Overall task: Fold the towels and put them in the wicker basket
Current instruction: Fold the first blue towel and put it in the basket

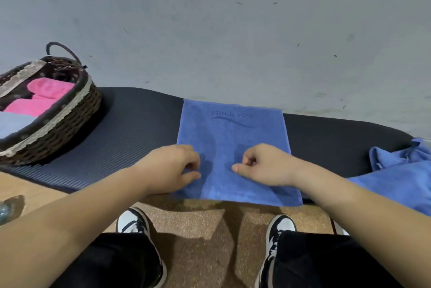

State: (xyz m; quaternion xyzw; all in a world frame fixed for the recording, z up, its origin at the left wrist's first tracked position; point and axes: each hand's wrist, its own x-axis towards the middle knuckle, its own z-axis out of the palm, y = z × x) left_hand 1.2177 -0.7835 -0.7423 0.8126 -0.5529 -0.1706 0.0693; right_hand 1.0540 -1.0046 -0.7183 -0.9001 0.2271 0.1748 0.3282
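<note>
A blue towel (233, 148) with a dark logo lies flat across the black mat (130, 129), its near edge hanging slightly over the mat's front. My left hand (172, 166) sits over the towel's near left part, fingers curled under and thumb pointing right. My right hand (263, 164) is over the near right part, curled in a fist with the thumb pointing left. Neither hand visibly holds any cloth. The wicker basket (70, 115) stands at the left on the mat, holding folded pink towels (46, 94) and a light blue one (11, 122).
A crumpled pile of blue towels (401, 171) lies at the right end of the mat. A grey wall rises behind the mat. My shoes (135, 224) stand on speckled floor below. A glassy object (4, 210) shows at the left edge.
</note>
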